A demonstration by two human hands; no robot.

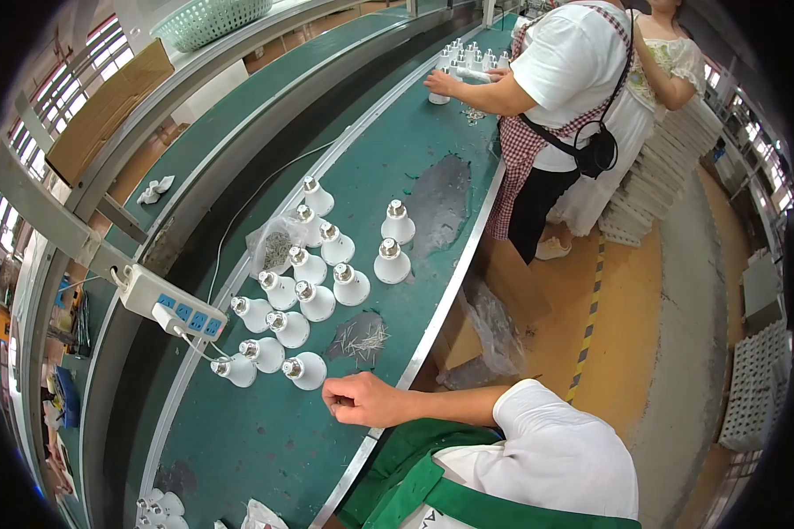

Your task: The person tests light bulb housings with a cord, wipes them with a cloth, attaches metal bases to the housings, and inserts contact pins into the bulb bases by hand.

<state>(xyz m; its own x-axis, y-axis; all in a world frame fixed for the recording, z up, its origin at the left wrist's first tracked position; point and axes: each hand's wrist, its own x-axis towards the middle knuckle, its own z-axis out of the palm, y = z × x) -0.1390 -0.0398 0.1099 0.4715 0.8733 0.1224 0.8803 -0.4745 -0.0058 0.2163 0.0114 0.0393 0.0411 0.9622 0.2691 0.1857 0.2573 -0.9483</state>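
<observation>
My right hand [357, 399] is closed above the green work surface [265, 441], its fingers curled inward; whatever they may hold is hidden. Closest to it stands a white light bulb [308, 372] with its metal screw cap up. A small heap of thin metal pins [359, 339] lies just beyond the hand on a dark patch. Several more bulbs [316, 301] are grouped past the pins, caps upward. Two bulbs, one of them a bulb [392, 262] by the worn patch, stand apart from the group. My left hand is out of view.
A clear bag of small metal parts [276, 250] lies behind the bulbs. A white power strip [175, 302] with a plugged-in cord hangs at the left. A co-worker [573, 79] handles bulbs farther along. More bulbs [161, 507] sit at bottom left.
</observation>
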